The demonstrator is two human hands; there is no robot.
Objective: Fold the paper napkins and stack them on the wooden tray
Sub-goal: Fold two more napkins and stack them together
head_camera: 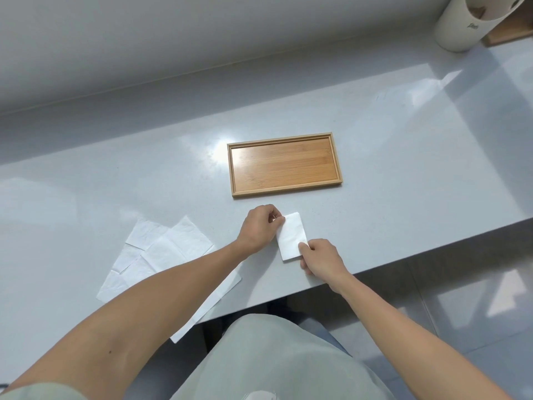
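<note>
A wooden tray [284, 165] lies flat on the pale grey counter [403, 174], its long side running left to right, and nothing is in it. At the far right corner of the counter stands a white round container [464, 27]; what it holds cannot be made out.

Just in front of the tray, near the counter's front edge, lies a small folded napkin [291, 236], a narrow white rectangle tilted a little. The left hand [259, 229] is curled, its fingertips pinching the napkin's upper left corner. The right hand [320, 256] is likewise closed narrow, with thumb and fingers gripping the napkin's lower right edge. So both hands hold the same napkin at opposite ends, and it rests on the counter, apart from the tray.

To the left, partly under the left forearm, several unfolded napkins [161, 255] lie spread and overlapping, the nearest one reaching past the counter's front edge.
</note>
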